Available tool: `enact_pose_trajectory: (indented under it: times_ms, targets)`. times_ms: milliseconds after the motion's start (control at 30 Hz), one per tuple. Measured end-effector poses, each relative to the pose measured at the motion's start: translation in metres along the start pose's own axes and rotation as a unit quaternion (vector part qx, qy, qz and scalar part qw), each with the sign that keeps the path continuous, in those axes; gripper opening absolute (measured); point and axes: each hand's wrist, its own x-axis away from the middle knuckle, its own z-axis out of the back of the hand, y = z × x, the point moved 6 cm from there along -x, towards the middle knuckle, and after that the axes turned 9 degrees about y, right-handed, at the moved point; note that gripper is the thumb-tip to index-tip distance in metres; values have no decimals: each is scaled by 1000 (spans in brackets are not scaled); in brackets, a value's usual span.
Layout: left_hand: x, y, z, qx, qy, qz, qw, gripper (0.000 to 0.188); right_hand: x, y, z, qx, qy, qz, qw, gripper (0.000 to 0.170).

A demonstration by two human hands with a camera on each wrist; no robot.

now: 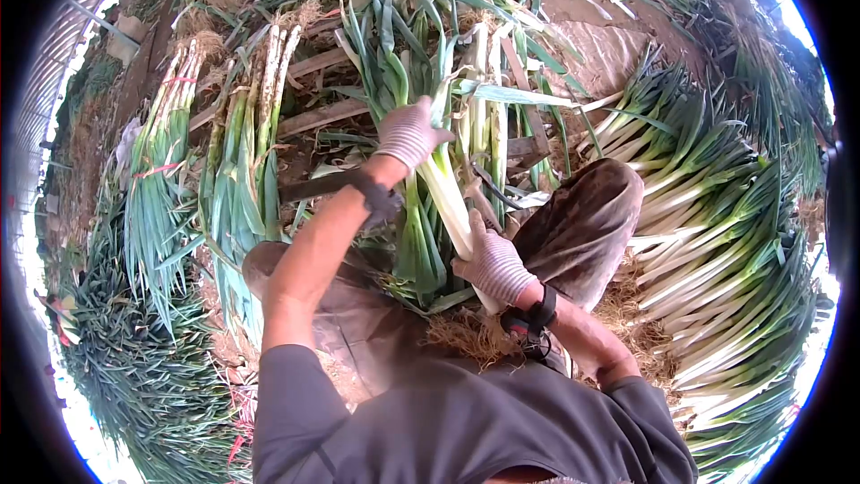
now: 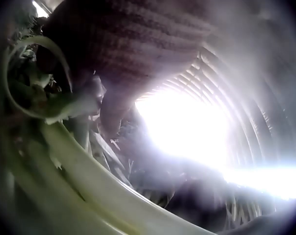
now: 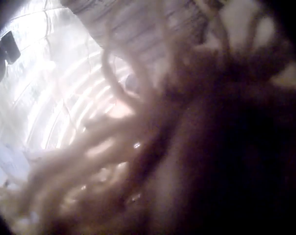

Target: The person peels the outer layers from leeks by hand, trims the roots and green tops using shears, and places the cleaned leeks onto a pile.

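A thick leek (image 1: 445, 193) slants across the front of the seated person, leaves up and pale root end toward the lap. The left hand (image 1: 408, 134), in a striped knit glove, grips it where the white turns green. Lower down, the gloved right hand (image 1: 494, 264) holds the white shank with the thumb pointing up along it. In the left wrist view the pale stalk (image 2: 104, 186) curves below the dark glove (image 2: 123, 44). Blurred roots (image 3: 79, 166) fill much of the right wrist view, under part of the striped glove (image 3: 138, 24).
Trimmed leeks (image 1: 708, 278) lie in a long row at the right. Tied bundles (image 1: 161, 161) lean at the left, above a heap of green leaves (image 1: 134, 367). A wooden frame (image 1: 322, 116) holds more leeks ahead. Loose roots (image 1: 475, 336) lie by the lap.
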Motion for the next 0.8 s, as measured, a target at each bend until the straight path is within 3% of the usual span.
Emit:
enact_pose_trajectory:
  times_ms: [100, 200, 233, 367, 467, 533, 567, 600, 633, 667, 700, 733, 800]
  targets:
    - [-13, 31, 2, -98, 42, -45, 993, 64, 0, -3, -1, 9, 6, 6, 1000, 95]
    - [-39, 33, -14, -140, 100, -74, 982, 36, -1, -3, 2, 11, -3, -1, 1000, 96]
    - [-42, 34, -18, -132, 105, -103, 980, 18, -1, -3, 3, 10, -9, -7, 1000, 96]
    - [-55, 35, -16, -161, 98, -131, 973, 32, 0, 0, -1, 7, 10, 10, 1000, 95]
    - [-22, 68, 1, -120, -66, -167, 976, 33, -2, -2, 0, -9, 5, 5, 1000, 92]
    - [28, 107, -6, -62, -123, -350, 927, 31, -2, 4, -2, -35, 0, -2, 999, 90]
    - [58, 113, -39, -37, -69, -453, 888, 29, -4, 7, -2, -27, -2, -12, 1000, 88]
    - [85, 124, -40, -45, -65, -510, 857, 27, -9, 15, -13, -11, -19, 53, 998, 81]
    - [112, 134, -41, -51, -59, -564, 822, 25, -4, 20, -26, 18, 49, 96, 994, 75]
    - [132, 157, 1, -87, -107, -576, 806, 24, 0, 21, -31, 30, 59, 99, 993, 73]
    - [140, 171, 25, 53, -122, -579, 805, 22, 4, 23, -37, 41, 70, 101, 992, 71]
    - [142, 180, 47, 190, -131, -570, 789, 20, 0, 21, -32, 37, 24, 69, 997, 73]
    - [115, 201, 78, 274, -33, -567, 776, 14, -4, 13, -22, 14, -33, 21, 999, 79]
